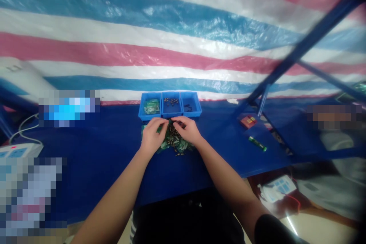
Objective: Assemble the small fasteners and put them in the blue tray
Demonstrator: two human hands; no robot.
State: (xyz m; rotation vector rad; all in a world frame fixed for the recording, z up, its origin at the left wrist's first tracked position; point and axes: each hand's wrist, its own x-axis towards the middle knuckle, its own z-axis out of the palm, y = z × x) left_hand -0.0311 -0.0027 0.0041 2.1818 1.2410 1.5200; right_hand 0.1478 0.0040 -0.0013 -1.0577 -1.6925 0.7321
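My left hand [153,134] and my right hand [187,129] rest close together on a pile of small green and dark parts [175,143] on the blue table [100,152]. The fingers of both hands are curled and pinched over the top of the pile, their tips nearly meeting. What each pinch holds is too small to make out. Just behind the pile stand three blue bins: the left bin [150,108] holds green parts, the middle bin [171,105] small dark parts, the right bin [191,105] a few dark bits.
A red box [248,121] and a green stick-shaped item [257,143] lie to the right. A blue metal frame leg [297,51] slants up at right. A white power strip [20,149] with a cable sits at the left edge. A striped tarp hangs behind.
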